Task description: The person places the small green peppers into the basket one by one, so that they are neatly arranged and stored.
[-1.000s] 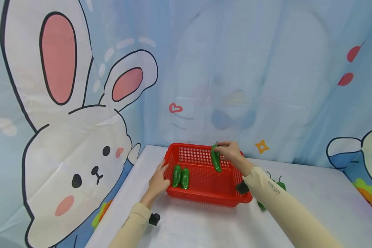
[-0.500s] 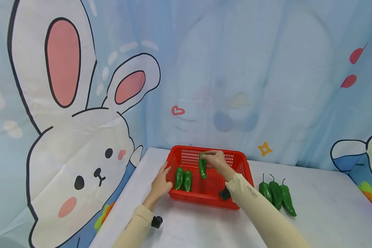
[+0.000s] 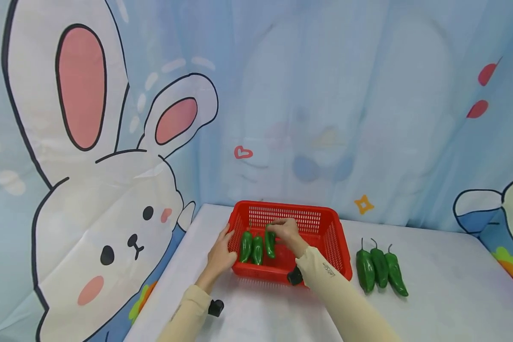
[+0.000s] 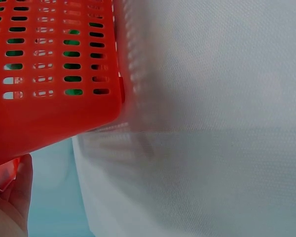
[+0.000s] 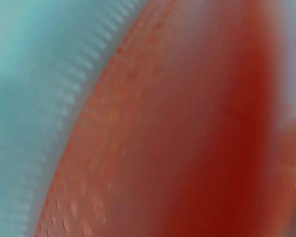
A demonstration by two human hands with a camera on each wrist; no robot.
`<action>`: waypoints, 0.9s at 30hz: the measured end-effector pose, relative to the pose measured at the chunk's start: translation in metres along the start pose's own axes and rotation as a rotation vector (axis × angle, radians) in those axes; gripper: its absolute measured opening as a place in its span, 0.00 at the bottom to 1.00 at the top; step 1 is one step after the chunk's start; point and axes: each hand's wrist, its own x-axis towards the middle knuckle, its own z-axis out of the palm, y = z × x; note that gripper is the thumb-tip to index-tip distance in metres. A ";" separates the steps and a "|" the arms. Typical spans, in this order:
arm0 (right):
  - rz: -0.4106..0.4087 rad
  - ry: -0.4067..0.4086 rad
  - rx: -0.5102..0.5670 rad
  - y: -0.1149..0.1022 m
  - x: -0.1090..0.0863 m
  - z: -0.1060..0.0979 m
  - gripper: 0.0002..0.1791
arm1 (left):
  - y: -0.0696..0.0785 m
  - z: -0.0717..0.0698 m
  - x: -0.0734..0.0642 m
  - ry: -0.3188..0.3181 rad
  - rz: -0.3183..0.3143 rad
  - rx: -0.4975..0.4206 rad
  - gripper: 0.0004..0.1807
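From where I stand, the two hands are apart, both busy at a red basket [image 3: 256, 271] on the white bench [image 3: 444, 270]. The right hand [image 3: 287, 231] is inside it, fingertips pinching a green pepper [image 3: 270, 244] near its stem end, the pepper hanging almost straight, lower end down. I can't tell whether that end touches the basket floor.

The left hand [image 3: 220, 259] rests against the basket's left side, fingers along the rim — whether they curl round it, I cannot tell. Near that same side, two green peppers [image 3: 245, 248] lie next to each other, just left of the one in the right hand.

Outside the basket, to its right, three more peppers [image 3: 379, 267] lie in a row on the bench, stems pointing away from the person. Cream sleeves [image 3: 346, 299] cover the arms, and behind the bench hangs a pale blue curtain [image 3: 325, 95] — a big white rabbit [image 3: 111, 204] printed on its left part.
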 end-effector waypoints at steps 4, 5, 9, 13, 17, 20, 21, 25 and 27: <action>0.012 0.014 -0.031 0.005 0.001 0.008 0.21 | 0.000 -0.001 0.003 0.005 -0.003 0.000 0.39; 0.017 0.021 -0.043 0.007 0.001 0.009 0.22 | 0.000 -0.001 0.002 0.003 -0.003 -0.004 0.39; 0.052 0.057 -0.082 0.019 0.002 0.012 0.22 | -0.001 0.000 0.002 -0.005 -0.004 -0.005 0.39; 0.058 0.089 -0.130 0.029 0.004 0.014 0.20 | -0.001 0.001 0.002 -0.001 0.002 -0.002 0.39; 0.056 0.108 -0.176 0.035 0.006 0.014 0.22 | 0.001 0.003 0.002 0.005 0.016 0.003 0.39; 0.056 0.116 -0.199 0.039 0.006 0.016 0.21 | 0.001 0.004 0.003 0.002 0.014 0.003 0.40; 0.055 0.120 -0.203 0.039 0.006 0.016 0.21 | 0.001 0.004 0.003 0.000 0.012 0.002 0.40; 0.044 0.111 -0.207 0.040 0.004 0.020 0.21 | 0.002 0.002 0.002 0.001 0.003 -0.004 0.40; 0.034 0.100 -0.210 0.040 0.003 0.022 0.22 | 0.001 0.001 0.002 0.005 0.005 -0.009 0.40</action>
